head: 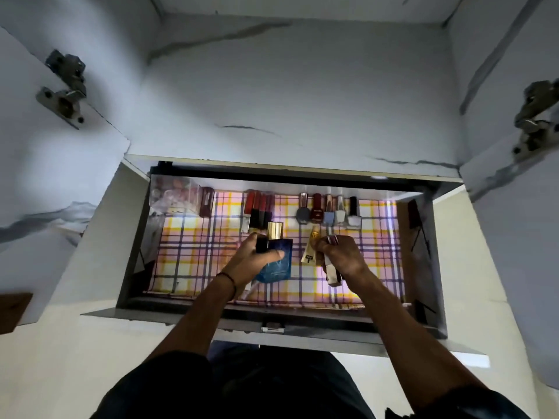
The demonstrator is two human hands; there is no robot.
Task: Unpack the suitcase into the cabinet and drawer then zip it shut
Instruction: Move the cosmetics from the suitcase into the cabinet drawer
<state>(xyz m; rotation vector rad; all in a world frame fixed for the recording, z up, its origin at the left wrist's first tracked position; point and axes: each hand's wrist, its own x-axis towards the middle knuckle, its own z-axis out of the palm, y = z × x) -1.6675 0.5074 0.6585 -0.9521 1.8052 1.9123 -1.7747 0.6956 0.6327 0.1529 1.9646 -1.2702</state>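
An open drawer (133, 237) lined with pink, yellow and purple checked paper lies below me. My left hand (254, 255) grips a blue perfume bottle (276, 264) with a gold cap, together with a darker item, above the drawer's middle. My right hand (341, 255) holds several slim cosmetic tubes (332, 273), and a gold tube (311, 246) sticks out beside its fingers. Along the drawer's back stand lipsticks (258, 207) and a row of nail polish bottles (329, 211). The suitcase is out of view.
A clear pouch of small items (172, 192) and a dark red case (207, 202) sit in the drawer's back left corner. Above the drawer is a white marbled cabinet shelf (302, 101), with both doors swung open on metal hinges (65, 89). My legs stand against the drawer front.
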